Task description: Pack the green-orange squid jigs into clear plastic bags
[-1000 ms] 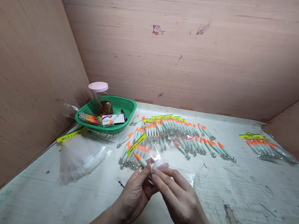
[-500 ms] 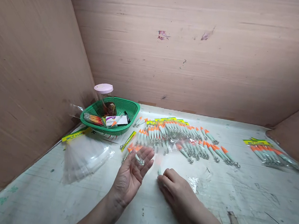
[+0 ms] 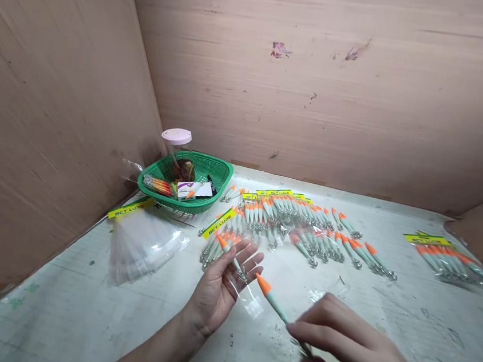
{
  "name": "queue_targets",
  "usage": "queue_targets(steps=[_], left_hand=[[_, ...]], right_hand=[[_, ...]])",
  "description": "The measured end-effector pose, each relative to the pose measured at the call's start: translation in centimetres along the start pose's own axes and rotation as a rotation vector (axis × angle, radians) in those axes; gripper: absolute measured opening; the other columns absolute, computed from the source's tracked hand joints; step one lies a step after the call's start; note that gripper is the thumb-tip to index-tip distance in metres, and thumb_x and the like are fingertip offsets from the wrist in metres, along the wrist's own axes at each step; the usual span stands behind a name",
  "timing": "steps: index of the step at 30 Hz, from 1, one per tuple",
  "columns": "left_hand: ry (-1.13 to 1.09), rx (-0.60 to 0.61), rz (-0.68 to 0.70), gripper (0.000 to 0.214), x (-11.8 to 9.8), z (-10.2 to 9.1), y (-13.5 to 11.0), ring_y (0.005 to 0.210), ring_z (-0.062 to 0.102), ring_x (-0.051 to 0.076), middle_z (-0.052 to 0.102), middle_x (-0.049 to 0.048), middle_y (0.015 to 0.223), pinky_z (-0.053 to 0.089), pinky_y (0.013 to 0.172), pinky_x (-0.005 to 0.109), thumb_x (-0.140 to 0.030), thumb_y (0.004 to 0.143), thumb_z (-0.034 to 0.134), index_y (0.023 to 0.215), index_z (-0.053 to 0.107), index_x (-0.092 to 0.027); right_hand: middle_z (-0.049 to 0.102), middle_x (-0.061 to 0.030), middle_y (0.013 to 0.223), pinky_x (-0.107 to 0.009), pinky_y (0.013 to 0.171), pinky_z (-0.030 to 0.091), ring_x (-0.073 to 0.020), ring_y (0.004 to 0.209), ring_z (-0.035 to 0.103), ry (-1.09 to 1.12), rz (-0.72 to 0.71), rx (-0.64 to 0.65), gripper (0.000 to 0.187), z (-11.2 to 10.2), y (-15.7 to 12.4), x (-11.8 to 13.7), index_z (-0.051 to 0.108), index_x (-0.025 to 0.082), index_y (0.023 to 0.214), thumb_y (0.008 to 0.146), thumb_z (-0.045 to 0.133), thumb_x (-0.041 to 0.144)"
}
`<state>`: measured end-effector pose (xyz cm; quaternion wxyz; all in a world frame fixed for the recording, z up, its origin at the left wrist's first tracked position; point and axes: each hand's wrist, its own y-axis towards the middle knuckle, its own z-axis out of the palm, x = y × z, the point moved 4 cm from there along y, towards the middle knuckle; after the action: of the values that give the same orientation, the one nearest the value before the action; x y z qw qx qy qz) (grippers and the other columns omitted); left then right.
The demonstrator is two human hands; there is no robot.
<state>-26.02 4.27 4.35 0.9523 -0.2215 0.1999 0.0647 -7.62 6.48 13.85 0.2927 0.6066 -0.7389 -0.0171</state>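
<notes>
1 slim lure (image 3: 276,304), pale green with an orange tip, slants up-left from the right hand (image 3: 353,345); 1 matching lure (image 3: 236,266) slants in the left hand (image 3: 215,290).

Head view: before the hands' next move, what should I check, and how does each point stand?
1. Right hand gripping a slim pale-green lure with an orange tip: ok, pinched toward its tail.
2. Left hand gripping another slim orange-tipped lure: ok, held at the thumb.
3. Metal hooks clear of the right hand: cannot tell, blurred.
4. Clear plastic bag by the left palm, mouth open: cannot tell.
5. Fanned clear plastic bags with yellow header lying apart from both hands: ok.
6. Green plastic mesh basket apart from both hands: ok.
</notes>
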Motion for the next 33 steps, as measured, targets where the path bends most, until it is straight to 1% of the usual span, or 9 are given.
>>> queue_targets(steps=[5,9,12,17,23,27,29,32,33], left_hand=[[0.043,0.043,-0.039,0.021,0.7,0.1,-0.2,0.099,0.066,0.025,0.071,0.0115,0.104,0.05,0.092,0.039,-0.022,0.085,0.057,0.1,0.066,-0.011],[0.06,0.119,-0.028,0.021,0.9,0.3,-0.3,0.1,0.065,0.025,0.072,0.0129,0.098,0.046,0.097,0.04,-0.021,0.086,0.055,0.098,0.067,-0.008],[0.04,0.155,-0.023,0.022,1.0,0.4,-0.4,0.101,0.065,0.024,0.071,0.0134,0.1,0.044,0.099,0.041,-0.02,0.086,0.053,0.098,0.067,-0.008],[0.031,0.178,-0.034,0.021,1.3,0.6,-0.8,0.103,0.064,0.026,0.07,0.0138,0.103,0.043,0.101,0.045,-0.02,0.085,0.056,0.099,0.066,-0.008],[0.043,0.152,-0.058,0.033,1.4,0.5,-1.0,0.104,0.064,0.028,0.067,0.0134,0.114,0.041,0.101,0.047,-0.015,0.082,0.058,0.115,0.059,-0.014],[-0.039,0.086,-0.004,0.031,-0.5,0.6,-0.6,0.104,0.063,0.029,0.068,0.015,0.11,0.048,0.094,0.048,-0.025,0.087,0.052,0.113,0.058,-0.01],[-0.069,0.045,0.069,0.031,-2.0,0.7,-0.3,0.102,0.065,0.026,0.069,0.0136,0.108,0.05,0.093,0.043,-0.026,0.089,0.049,0.114,0.057,-0.01],[-0.076,-0.011,0.156,0.035,-3.6,0.7,0.1,0.1,0.065,0.022,0.067,0.0119,0.112,0.05,0.093,0.039,-0.023,0.091,0.047,0.124,0.052,-0.013],[-0.078,-0.019,0.169,0.037,-3.9,0.7,0.2,0.102,0.065,0.023,0.066,0.013,0.115,0.05,0.094,0.04,-0.023,0.091,0.046,0.126,0.05,-0.013]], right_hand=[[0.065,-0.008,0.079,-0.028,0.058,0.047,-0.0161,0.068,0.055,-0.29,-0.065,-0.212,0.022,3.1,2.6,0.4,0.06,0.013,0.105,0.087,0.047,0.008],[0.069,-0.0122,0.093,-0.032,0.061,0.046,-0.0177,0.072,0.055,-0.404,-0.041,-0.343,0.019,3.9,3.1,0.3,0.063,0.011,0.092,0.087,0.046,0.005],[0.068,-0.0136,0.096,-0.035,0.067,0.047,-0.0205,0.079,0.056,-0.445,-0.034,-0.404,0.019,4.1,2.8,-0.1,0.065,0.012,0.095,0.086,0.049,0.005],[0.067,-0.0094,0.089,-0.036,0.068,0.045,-0.0203,0.078,0.054,-0.431,0.006,-0.445,0.022,4.5,2.5,-0.9,0.063,0.017,0.1,0.085,0.051,0.006],[0.068,-0.0074,0.088,-0.034,0.068,0.045,-0.0195,0.079,0.054,-0.315,-0.05,-0.48,0.022,3.6,2.8,0.5,0.063,0.017,0.097,0.082,0.053,0.004],[0.06,-0.0068,0.088,-0.034,0.07,0.046,-0.019,0.083,0.055,-0.122,0.081,-0.67,0.023,1.8,2.4,-1.1,0.06,0.019,0.097,0.08,0.057,0.004],[0.058,-0.0053,0.083,-0.031,0.065,0.046,-0.0174,0.078,0.055,-0.061,0.162,-0.618,0.015,2.3,2.8,-3.1,0.059,0.019,0.092,0.083,0.054,0.008],[0.056,-0.0016,0.074,-0.024,0.053,0.045,-0.0125,0.063,0.054,0.033,0.168,-0.336,0.007,4.9,4.4,-5.2,0.057,0.019,0.082,0.084,0.053,0.014],[0.056,-0.001,0.073,-0.023,0.051,0.044,-0.0114,0.06,0.053,0.057,0.162,-0.29,0.007,5.5,4.8,-5.5,0.056,0.019,0.082,0.085,0.052,0.014]])
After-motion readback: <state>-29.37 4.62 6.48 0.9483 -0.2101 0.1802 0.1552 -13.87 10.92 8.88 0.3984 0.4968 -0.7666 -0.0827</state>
